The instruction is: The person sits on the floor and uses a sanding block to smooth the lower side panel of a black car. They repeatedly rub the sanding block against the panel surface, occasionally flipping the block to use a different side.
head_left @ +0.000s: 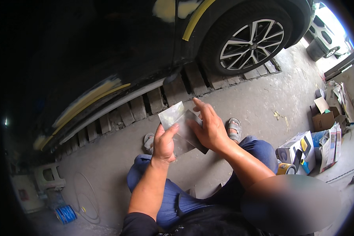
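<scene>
I see the left hand point(164, 145) gripping a pale sheet point(171, 113), the right hand point(211, 129) clamped on a dark slab point(192, 138).

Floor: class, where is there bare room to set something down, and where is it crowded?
Bare floor lies between the wheel, right sandal and yellow scraps; another patch between the left sandal and thin loop. Crowded: cartons and can rightward, blue reel lower left.
</scene>
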